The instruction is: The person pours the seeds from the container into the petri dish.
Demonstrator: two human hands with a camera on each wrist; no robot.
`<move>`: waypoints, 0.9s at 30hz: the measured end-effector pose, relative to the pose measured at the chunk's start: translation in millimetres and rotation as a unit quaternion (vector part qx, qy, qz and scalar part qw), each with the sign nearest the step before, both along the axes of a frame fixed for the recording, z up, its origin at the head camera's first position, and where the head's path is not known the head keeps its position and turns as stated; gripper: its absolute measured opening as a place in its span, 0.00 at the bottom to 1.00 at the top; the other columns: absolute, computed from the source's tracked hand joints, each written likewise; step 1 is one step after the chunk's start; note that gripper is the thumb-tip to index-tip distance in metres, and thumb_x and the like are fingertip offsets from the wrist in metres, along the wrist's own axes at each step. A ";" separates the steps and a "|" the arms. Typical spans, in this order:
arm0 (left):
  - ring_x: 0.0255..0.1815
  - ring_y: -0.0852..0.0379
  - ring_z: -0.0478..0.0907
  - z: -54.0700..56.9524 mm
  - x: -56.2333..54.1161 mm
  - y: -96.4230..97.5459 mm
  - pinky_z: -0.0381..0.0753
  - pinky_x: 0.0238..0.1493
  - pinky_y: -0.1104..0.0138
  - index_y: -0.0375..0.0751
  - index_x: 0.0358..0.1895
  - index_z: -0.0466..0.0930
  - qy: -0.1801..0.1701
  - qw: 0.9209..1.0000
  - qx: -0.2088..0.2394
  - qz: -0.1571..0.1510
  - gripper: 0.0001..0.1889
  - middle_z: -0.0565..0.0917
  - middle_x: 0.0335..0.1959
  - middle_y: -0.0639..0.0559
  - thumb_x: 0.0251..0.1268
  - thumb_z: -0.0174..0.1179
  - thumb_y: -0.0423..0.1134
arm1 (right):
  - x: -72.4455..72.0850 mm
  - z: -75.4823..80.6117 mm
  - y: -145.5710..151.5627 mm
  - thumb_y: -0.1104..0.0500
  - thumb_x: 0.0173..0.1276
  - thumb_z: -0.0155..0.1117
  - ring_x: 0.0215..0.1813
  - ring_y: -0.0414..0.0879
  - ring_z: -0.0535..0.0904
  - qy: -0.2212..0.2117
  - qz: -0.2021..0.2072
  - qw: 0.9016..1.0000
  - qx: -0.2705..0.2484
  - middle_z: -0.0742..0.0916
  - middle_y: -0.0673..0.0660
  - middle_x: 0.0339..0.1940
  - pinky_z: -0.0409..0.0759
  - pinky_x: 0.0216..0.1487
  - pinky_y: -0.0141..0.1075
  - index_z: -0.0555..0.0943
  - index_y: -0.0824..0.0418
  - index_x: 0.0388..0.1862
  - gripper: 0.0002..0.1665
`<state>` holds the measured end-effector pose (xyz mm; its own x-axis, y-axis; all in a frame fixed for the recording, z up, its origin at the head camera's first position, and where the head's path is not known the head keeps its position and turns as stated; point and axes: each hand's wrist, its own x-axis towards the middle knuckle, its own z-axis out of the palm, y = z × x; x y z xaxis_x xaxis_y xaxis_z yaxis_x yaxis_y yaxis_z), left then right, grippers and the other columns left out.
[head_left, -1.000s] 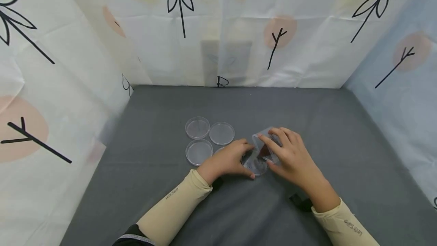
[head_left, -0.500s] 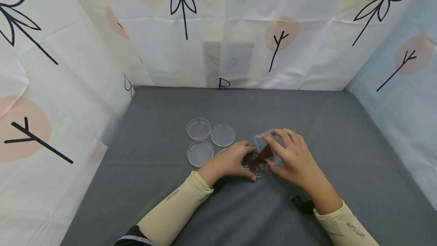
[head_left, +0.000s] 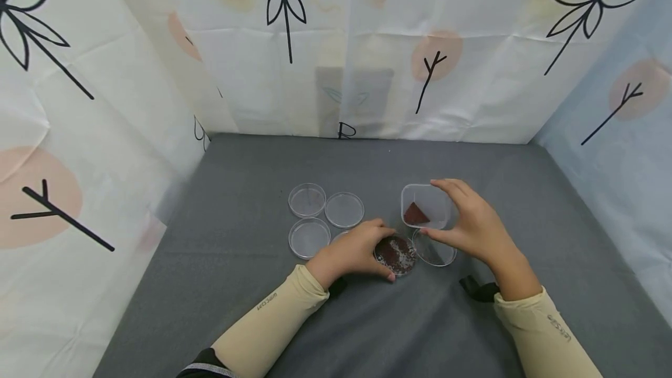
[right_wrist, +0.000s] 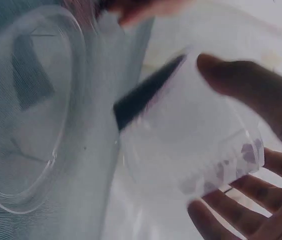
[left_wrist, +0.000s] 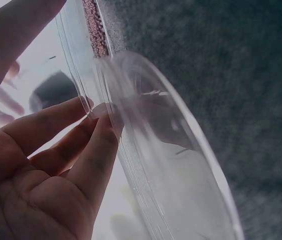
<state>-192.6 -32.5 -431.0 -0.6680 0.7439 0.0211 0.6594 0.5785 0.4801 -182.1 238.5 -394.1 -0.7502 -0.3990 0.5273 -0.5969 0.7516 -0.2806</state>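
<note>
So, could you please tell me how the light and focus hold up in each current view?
Head view: fairly even light, with the dark drawings on the backdrop crisp; left wrist view: the left hand shadowed against bright white, the grey cloth soft and grainy; right wrist view: hazy and blurred, the tub washed out.

Pale sheeting (head_left: 362, 45) (black-flowered) rises behind — grey cloth (head_left: 252, 174) lies below.

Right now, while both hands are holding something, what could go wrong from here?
The brown granules in one corner of the square plastic container might spill onto the gray cloth if the right hand tips it. That hand might also bump the nearest clear petri dish into the granule-covered petri dish that the left hand holds, perhaps scattering its contents.
</note>
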 end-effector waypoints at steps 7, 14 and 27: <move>0.53 0.58 0.80 -1.5 2.0 0.6 0.81 0.59 0.70 0.36 0.73 0.78 -0.004 1.000 -0.005 0.003 0.47 0.82 0.57 0.47 0.51 0.84 0.57 | -33.6 -11.0 16.9 0.58 0.55 0.89 0.72 0.69 0.76 -0.193 -0.018 0.971 -0.140 0.76 0.66 0.75 0.82 0.62 0.58 0.70 0.60 0.80 0.55; 0.55 0.60 0.79 -4.4 2.5 1.7 0.81 0.60 0.70 0.39 0.74 0.77 -0.012 1.000 -0.012 0.009 0.48 0.82 0.59 0.48 0.51 0.84 0.58 | -50.0 -20.3 23.1 0.57 0.64 0.83 0.80 0.72 0.67 -0.279 -0.008 0.947 -0.158 0.68 0.68 0.83 0.76 0.69 0.67 0.62 0.59 0.85 0.56; 0.57 0.60 0.80 -3.2 0.7 -1.8 0.81 0.61 0.71 0.40 0.74 0.76 -0.007 1.000 -0.017 0.015 0.48 0.81 0.60 0.49 0.51 0.83 0.59 | -64.7 -24.3 19.0 0.59 0.71 0.76 0.82 0.73 0.62 -0.304 0.018 0.941 -0.148 0.67 0.71 0.83 0.74 0.71 0.66 0.55 0.60 0.88 0.55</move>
<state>-191.9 -34.3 -434.2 -0.6897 0.7239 -0.0138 0.6350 0.6139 0.4690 -246.8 257.5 -418.4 -0.9376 -0.3340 0.0966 -0.2822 0.5690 -0.7724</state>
